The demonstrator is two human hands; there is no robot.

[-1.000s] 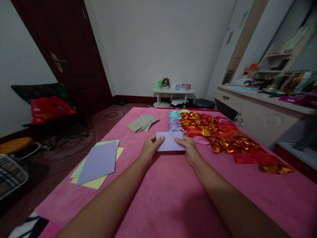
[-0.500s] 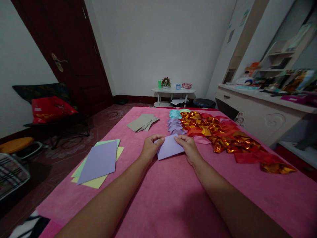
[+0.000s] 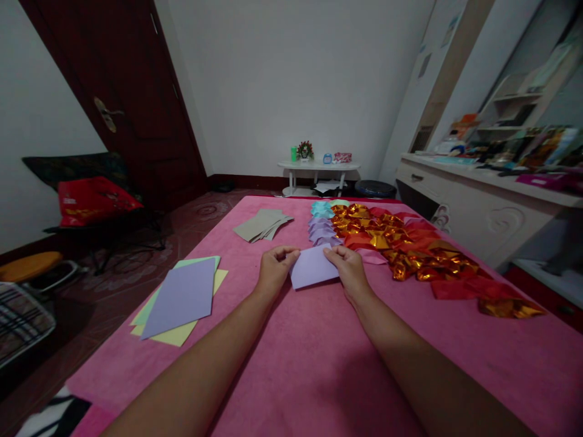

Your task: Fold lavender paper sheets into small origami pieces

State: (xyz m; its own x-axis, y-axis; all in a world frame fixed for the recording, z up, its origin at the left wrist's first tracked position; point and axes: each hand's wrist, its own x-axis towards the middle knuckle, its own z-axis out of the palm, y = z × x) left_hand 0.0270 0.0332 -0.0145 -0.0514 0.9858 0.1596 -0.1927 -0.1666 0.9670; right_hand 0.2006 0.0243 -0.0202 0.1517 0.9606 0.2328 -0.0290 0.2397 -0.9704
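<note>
A folded lilac paper point(image 3: 312, 268) lies slightly tilted on the pink tablecloth point(image 3: 319, 364) in front of me. My left hand point(image 3: 274, 269) pinches its left edge, fingers curled over the corner. My right hand point(image 3: 348, 269) grips its right upper edge with thumb and fingers. Just beyond the paper runs a row of folded lilac pieces point(image 3: 321, 230), with folded turquoise pieces point(image 3: 322, 209) at its far end.
A stack of lilac, yellow and green sheets point(image 3: 180, 298) lies at the left. Grey sheets point(image 3: 262, 224) sit farther back. Crumpled red and gold foil point(image 3: 410, 249) stretches along the right. A white dresser point(image 3: 483, 206) stands right, a small white table point(image 3: 317, 173) behind.
The lilac paper has turned from lying square to tilted, its left corner raised and folded inward by my left hand. Both hands shifted only slightly.
</note>
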